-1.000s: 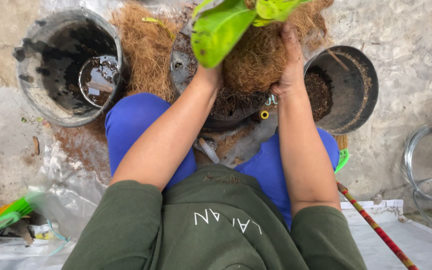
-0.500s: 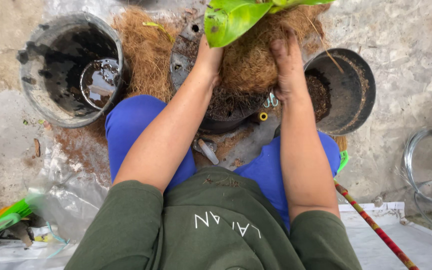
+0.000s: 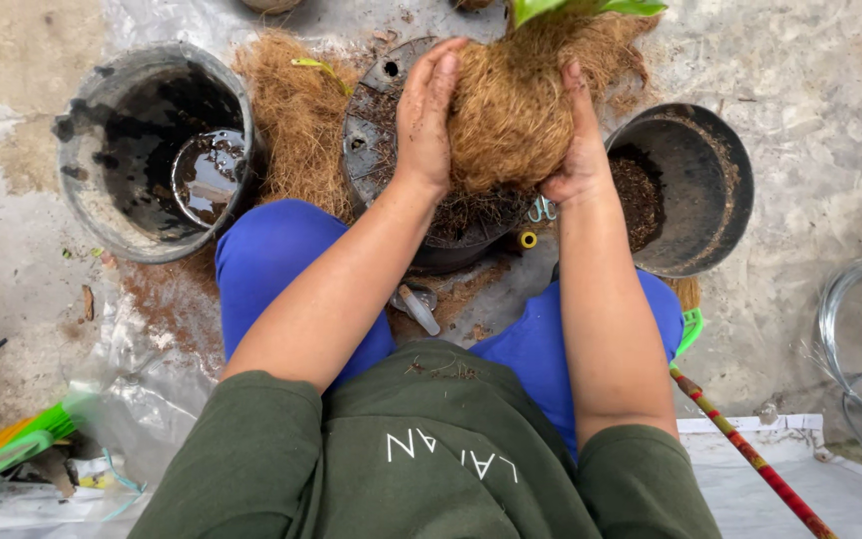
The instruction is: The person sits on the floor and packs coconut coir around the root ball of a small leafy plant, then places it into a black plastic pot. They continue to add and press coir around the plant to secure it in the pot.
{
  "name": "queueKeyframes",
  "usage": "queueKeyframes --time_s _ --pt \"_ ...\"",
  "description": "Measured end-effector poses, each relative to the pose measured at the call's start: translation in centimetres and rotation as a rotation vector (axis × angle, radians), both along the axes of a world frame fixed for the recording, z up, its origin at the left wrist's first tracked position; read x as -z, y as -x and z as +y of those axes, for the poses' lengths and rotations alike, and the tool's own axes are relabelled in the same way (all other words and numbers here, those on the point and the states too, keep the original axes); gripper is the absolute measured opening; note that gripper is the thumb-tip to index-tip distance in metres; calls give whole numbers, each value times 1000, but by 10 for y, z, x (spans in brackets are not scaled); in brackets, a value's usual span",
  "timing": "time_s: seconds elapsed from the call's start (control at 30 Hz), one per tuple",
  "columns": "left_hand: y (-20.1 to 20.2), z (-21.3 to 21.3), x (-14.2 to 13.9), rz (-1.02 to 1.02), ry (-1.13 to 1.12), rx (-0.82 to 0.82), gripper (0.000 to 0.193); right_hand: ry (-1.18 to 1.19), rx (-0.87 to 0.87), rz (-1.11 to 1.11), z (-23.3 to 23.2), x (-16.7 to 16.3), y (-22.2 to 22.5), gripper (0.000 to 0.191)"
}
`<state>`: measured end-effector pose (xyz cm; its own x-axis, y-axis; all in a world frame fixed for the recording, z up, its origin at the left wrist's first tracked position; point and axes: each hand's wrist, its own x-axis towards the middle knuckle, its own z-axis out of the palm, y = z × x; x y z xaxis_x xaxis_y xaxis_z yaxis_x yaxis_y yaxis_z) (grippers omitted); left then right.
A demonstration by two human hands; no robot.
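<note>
A ball of brown coconut fibre (image 3: 511,110) wrapped around a plant's roots is pressed between both my hands above a black pot (image 3: 371,140) that holds dark soil. My left hand (image 3: 427,112) lies flat against the ball's left side, fingers pointing away from me. My right hand (image 3: 581,140) cups its right side from below. Green leaves (image 3: 591,8) of the plant stick out at the top edge of the view.
A grey bucket (image 3: 102,200) with a small bowl of dark water stands at the left. Loose coconut fibre (image 3: 296,130) lies beside it. A black pot with soil (image 3: 710,190) stands at the right. Coiled wire (image 3: 850,329), a red-striped stick (image 3: 750,454) and a green broom (image 3: 2,454) lie around.
The view has shifted, so the fibre ball and my hands sit lower in it. My left hand has spread flat up the ball's left side.
</note>
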<state>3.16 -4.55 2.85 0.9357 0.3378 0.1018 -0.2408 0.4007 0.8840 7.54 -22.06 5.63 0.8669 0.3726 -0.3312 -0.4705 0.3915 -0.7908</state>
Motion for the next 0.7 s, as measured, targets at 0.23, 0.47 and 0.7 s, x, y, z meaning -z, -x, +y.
queueKeyframes --time_s 0.23,0.47,0.7 --pt "0 -2 32 79 255 -233 63 25 111 -8 24 11 35 109" --pt "-11 -6 27 -124 394 -28 64 -10 149 38 23 7 20 109" --pt "-7 1 15 16 189 -18 74 261 181 -137 8 27 14 130"
